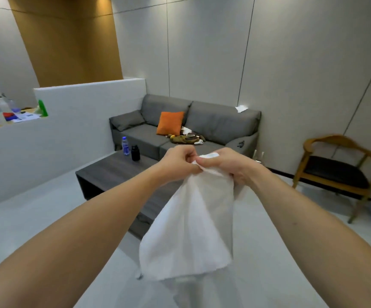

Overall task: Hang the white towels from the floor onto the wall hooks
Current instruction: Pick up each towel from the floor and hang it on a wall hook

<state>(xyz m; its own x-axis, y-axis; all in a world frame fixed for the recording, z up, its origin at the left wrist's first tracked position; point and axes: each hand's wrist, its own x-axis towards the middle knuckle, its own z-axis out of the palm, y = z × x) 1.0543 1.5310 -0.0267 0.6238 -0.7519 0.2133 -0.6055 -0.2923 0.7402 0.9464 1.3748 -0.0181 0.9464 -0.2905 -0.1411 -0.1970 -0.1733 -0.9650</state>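
Note:
A white towel (pixel 193 230) hangs in front of me, held up at its top edge by both hands. My left hand (pixel 177 162) pinches the top corner with curled fingers. Beside it, my right hand (pixel 226 165) grips the bunched top edge, a small label showing above its fingers. The cloth drapes down freely over the low table and floor. Another white cloth (pixel 241 108) lies on the sofa's backrest at the far right. No wall hooks are in view.
A dark low table (pixel 113 172) with a water bottle (pixel 125 146) and a black bottle (pixel 135 153) stands ahead. Behind it is a grey sofa (pixel 213 127) with an orange cushion (pixel 170 123). A wooden chair (pixel 337 172) is at right, a white partition (pixel 69 121) at left.

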